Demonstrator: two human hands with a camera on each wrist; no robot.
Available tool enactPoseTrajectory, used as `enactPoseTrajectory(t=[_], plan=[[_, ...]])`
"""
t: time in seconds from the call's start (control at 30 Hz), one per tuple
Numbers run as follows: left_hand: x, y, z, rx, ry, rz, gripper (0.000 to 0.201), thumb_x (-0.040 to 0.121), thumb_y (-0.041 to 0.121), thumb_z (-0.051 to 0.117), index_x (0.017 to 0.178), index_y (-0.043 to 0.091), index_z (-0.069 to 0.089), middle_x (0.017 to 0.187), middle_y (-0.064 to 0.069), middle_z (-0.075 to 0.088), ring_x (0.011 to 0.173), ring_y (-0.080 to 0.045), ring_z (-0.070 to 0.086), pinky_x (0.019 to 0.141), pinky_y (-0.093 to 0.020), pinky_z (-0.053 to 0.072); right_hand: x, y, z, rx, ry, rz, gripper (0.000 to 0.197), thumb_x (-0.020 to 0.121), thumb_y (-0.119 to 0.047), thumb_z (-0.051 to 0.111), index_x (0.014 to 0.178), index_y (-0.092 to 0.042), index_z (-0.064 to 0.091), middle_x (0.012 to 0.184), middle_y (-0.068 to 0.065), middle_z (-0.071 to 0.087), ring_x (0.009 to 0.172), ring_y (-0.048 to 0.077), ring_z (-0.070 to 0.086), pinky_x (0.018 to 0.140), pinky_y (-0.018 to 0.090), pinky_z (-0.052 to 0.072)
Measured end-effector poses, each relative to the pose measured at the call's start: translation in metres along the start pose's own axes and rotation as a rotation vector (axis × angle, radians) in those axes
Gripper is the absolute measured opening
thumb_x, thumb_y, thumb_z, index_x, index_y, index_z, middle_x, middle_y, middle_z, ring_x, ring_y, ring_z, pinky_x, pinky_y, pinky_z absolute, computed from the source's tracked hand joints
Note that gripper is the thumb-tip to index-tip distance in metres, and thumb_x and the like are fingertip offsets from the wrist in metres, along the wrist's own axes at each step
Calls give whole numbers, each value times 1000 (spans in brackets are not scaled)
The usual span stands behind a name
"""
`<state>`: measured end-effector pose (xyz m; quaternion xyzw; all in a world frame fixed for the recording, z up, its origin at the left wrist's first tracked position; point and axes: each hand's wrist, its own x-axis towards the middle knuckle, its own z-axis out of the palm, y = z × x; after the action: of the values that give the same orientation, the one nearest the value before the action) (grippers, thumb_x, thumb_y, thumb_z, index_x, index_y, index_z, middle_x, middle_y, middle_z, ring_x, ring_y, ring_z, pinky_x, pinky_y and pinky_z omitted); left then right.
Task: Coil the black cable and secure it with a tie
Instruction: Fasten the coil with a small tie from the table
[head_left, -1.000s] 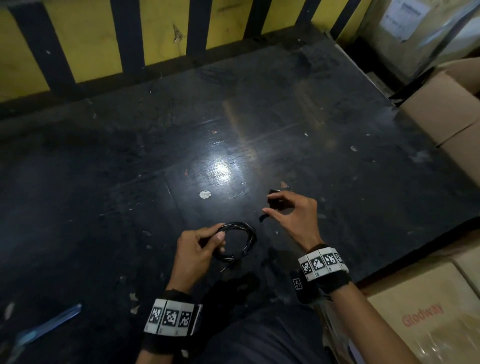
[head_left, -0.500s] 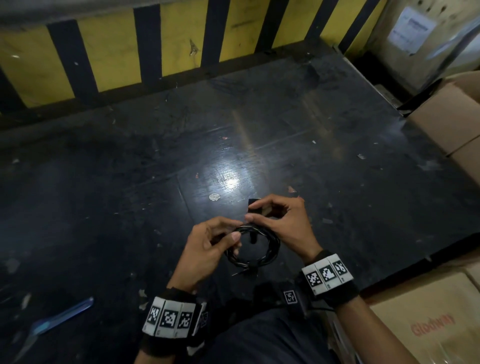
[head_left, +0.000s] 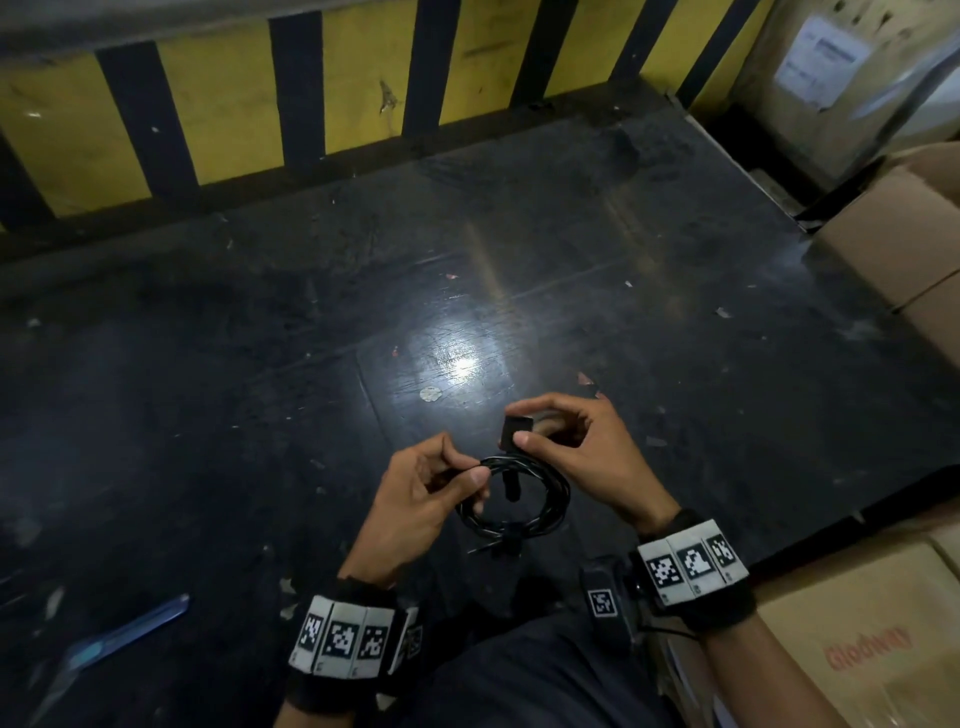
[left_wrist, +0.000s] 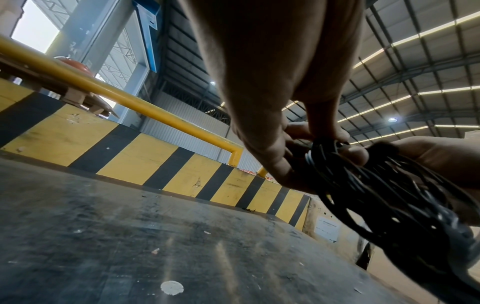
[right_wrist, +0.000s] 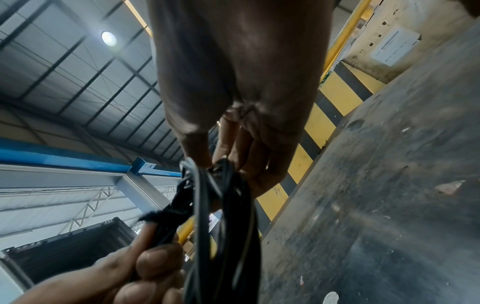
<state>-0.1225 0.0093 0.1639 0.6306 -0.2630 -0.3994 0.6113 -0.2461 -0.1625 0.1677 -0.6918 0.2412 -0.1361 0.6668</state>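
The thin black cable (head_left: 514, 496), wound into a small round coil, hangs just above the dark scuffed bench (head_left: 571, 249), low and centre in the head view. The left hand (head_left: 423, 506) pinches the coil's left side. The right hand (head_left: 587, 447) pinches a flat black strap tie (head_left: 514, 434) at the coil's top edge; the tie's tail hangs inside the loop. A second dark wrap binds the coil's bottom. A blue strip (head_left: 124, 631) lies lower left, brown cardboard boxes (head_left: 898, 234) stand right, and a yellow-and-black striped wall (head_left: 228, 104) runs behind.
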Motion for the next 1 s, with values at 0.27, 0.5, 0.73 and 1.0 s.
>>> enactPoseTrajectory(t=[0.27,0.5,0.73,1.0], plan=[[1,0,4,6,-9,-5,22,88,-6,66,74,3,53,69,-21,67,57,-24,60,60,-30,52,-6,-3,-8,-6,-83,35,24,92,-5,70,114,-14,75,77,2,73,75,5,66,75,16,52],[0,5,3,-27,25,5,21,88,-6,67,74,1,53,73,-32,67,58,-25,61,59,-30,54,-14,-12,-22,-21,-306,36,56,79,0,83,130,-15,67,122,9,75,117,19,70,107,29,50],[2,7,7,-66,60,0,22,87,-5,68,70,4,58,73,-33,68,55,-24,59,56,-26,53,-14,-13,-7,-248,-99,-173,46,67,-11,93,110,-9,76,103,2,79,98,13,74,94,30,58],[9,0,10,-87,29,-19,22,88,-3,67,70,7,58,68,-18,68,53,-22,58,56,-26,51,-7,-7,-2,-343,93,-294,6,84,-13,81,86,-7,82,78,0,81,72,10,77,70,32,62]])
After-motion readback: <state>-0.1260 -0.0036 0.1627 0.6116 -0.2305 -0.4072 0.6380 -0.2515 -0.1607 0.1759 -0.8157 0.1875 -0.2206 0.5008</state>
